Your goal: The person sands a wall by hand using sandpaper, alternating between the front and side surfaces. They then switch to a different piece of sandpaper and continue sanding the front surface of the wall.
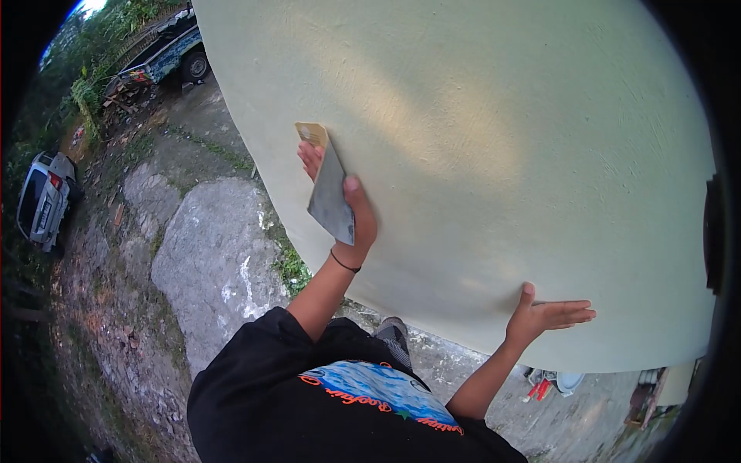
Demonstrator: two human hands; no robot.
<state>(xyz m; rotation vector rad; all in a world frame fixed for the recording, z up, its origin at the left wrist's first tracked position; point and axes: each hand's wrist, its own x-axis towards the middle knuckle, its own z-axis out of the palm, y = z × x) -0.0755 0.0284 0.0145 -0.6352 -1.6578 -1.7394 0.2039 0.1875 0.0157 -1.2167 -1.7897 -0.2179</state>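
In my left hand is a folded sheet of sandpaper, grey on one face and tan with print at its top end. My thumb lies on the near side, and the fingertips show past the far edge. The sheet stands at or close to the pale painted wall, whose surface is slightly rough. Lower right, my right hand has its fingers stretched out and thumb raised, holding nothing. It is beside the wall; whether it touches cannot be made out.
A concrete yard with a large stone slab lies to the left. Farther off are a silver car and a pickup truck. Red-handled items and a pale basin are on the ground beyond the wall's lower edge.
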